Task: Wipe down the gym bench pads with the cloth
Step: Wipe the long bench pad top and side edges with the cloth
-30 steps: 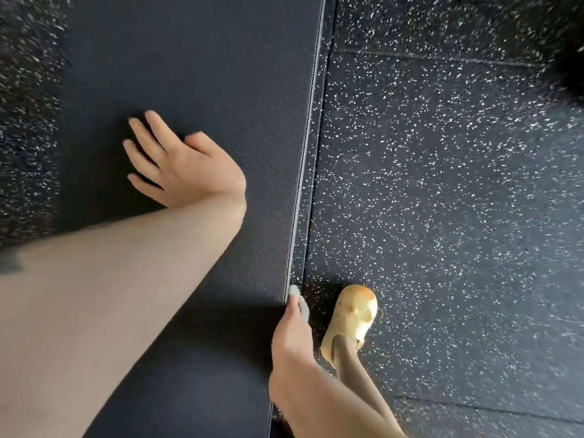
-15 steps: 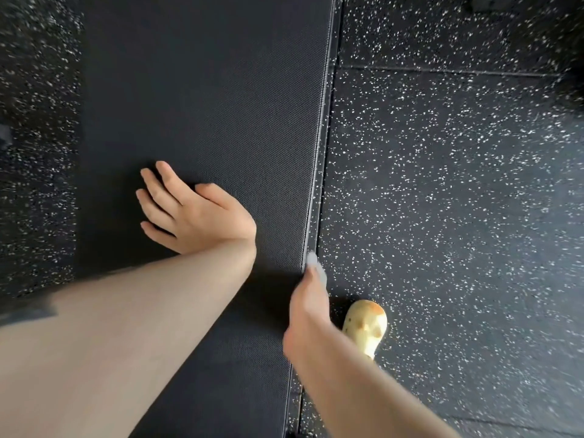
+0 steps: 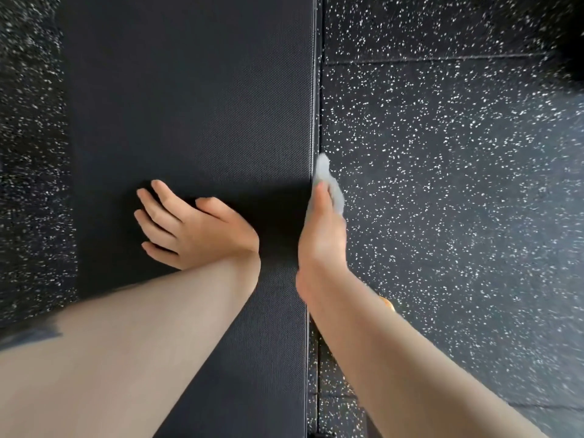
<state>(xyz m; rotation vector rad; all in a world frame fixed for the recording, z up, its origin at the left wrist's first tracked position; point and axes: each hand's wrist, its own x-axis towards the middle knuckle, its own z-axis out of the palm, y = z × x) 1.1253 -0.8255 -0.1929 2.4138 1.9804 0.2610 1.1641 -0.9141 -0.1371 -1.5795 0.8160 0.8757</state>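
The right hand (image 3: 322, 238) pinches the soft, light cloth (image 3: 330, 184) against the firm bench pad (image 3: 196, 105) edge. The left hand (image 3: 192, 229) lies spread flat. The bunched middle looks easiest to hold.

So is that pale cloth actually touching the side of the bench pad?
Touching. In the head view the cloth, held in the right hand, lies right against the bench pad along its right edge, no floor showing between them.
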